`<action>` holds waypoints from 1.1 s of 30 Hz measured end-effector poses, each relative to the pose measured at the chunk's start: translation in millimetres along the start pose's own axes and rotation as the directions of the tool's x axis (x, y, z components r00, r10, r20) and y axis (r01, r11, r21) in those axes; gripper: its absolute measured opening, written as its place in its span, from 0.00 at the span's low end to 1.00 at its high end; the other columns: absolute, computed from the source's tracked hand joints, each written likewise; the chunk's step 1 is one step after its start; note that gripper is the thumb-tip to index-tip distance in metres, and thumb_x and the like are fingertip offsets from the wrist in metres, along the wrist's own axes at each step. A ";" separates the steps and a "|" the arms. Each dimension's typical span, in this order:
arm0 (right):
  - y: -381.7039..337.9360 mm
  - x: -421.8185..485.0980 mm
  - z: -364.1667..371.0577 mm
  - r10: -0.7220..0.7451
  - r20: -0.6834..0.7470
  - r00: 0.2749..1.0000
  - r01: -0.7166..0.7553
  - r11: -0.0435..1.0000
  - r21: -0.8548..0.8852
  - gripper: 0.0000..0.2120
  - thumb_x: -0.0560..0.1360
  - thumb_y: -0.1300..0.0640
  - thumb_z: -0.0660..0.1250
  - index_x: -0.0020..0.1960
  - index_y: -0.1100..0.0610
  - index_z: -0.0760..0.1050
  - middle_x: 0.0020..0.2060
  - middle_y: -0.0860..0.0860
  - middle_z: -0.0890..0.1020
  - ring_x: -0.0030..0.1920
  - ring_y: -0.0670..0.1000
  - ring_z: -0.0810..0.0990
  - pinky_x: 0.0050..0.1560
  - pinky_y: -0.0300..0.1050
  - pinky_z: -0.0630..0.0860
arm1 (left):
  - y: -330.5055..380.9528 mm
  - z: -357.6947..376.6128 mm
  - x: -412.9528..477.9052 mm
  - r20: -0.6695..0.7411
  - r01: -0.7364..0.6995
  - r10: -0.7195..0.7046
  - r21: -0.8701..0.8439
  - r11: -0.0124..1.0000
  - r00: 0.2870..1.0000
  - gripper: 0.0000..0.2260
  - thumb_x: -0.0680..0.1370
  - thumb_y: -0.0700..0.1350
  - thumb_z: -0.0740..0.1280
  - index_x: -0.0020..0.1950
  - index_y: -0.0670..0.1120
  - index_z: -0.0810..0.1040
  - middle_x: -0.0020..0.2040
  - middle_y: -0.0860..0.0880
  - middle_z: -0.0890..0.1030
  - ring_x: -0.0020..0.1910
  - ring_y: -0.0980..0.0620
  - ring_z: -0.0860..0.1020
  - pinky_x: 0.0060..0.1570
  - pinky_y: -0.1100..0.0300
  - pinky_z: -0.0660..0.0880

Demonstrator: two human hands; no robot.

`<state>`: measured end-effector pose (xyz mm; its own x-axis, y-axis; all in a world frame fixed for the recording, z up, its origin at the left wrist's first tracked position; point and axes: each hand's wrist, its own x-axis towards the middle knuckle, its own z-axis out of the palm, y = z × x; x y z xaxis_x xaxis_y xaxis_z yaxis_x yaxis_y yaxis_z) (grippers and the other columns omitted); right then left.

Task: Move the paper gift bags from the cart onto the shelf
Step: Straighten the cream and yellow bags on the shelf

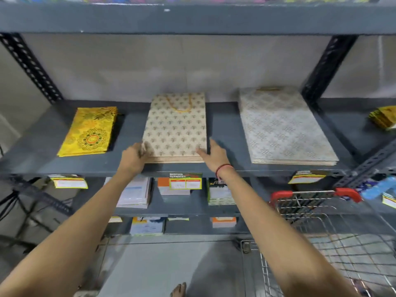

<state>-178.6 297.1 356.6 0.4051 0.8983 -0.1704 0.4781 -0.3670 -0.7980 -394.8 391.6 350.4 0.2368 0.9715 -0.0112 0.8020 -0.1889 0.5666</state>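
A stack of cream paper gift bags (174, 129) with a small gold motif and a yellow cord handle lies flat in the middle of the grey shelf (222, 125). My left hand (135, 156) grips the stack's near left corner. At the near right corner, my right hand (214, 156) rests with fingers spread against the edge. To the left lies a stack of yellow mandala-print bags (89, 131). To the right lies a stack of larger pale patterned bags (282, 127). The wire cart (334, 228) with red handles stands low at the right; I see no bags in the part that shows.
Black slotted uprights (325, 67) frame the bay. Yellow price tags (185, 182) hang on the shelf's front edge. Lower shelves hold stacks of small card packs (135, 192). More yellow bags (383, 117) lie on the adjoining shelf at the far right. A bare foot (179, 290) shows on the grey floor.
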 end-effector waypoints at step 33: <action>-13.1 -10.7 23.3 0.009 -0.099 0.995 -0.040 0.945 -0.324 0.24 0.70 0.58 0.72 0.64 0.64 0.72 0.59 0.63 0.79 0.58 0.61 0.78 0.61 0.50 0.75 | -37.6 -17.4 16.4 0.171 -0.088 0.063 0.139 0.986 0.983 0.17 0.74 0.44 0.71 0.61 0.41 0.80 0.57 0.38 0.82 0.56 0.39 0.79 0.59 0.49 0.77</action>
<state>-207.4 297.9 355.4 0.4841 0.8669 -0.1194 0.6879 -0.4613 -0.5604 -430.6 417.0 343.2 0.3774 0.9188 -0.1158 0.8465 -0.2915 0.4455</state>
